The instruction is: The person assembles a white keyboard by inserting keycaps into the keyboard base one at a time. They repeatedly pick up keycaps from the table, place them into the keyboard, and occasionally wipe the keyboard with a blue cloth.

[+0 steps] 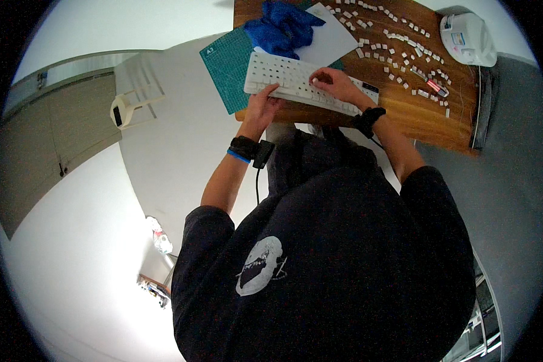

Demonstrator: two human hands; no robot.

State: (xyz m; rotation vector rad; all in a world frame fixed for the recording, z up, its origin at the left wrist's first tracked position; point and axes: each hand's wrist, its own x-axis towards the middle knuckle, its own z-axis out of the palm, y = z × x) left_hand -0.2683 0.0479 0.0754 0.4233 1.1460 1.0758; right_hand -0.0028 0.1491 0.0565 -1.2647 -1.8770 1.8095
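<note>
A white keyboard [283, 68] lies tilted across the table's near edge, with rows of dark switch spots bare at its far side and white keycaps along its near side. My left hand [263, 106] grips its near left edge, thumb on top and fingers underneath. Above the right half, my right hand [339, 85] is closed in a pinch; a small white piece, seemingly a keycap, shows at the fingertips. Loose white keycaps [413, 45] lie in rough rows on the table to the right. Black bands with cables are on both my wrists.
A green cutting mat [228, 75], a crumpled blue cloth [283, 30] and a white sheet [338, 37] lie on the wooden table [428, 123]. Among the keycaps rests a red-and-white tool [437, 88]. A white plastic container [467, 39] stands at the far right corner.
</note>
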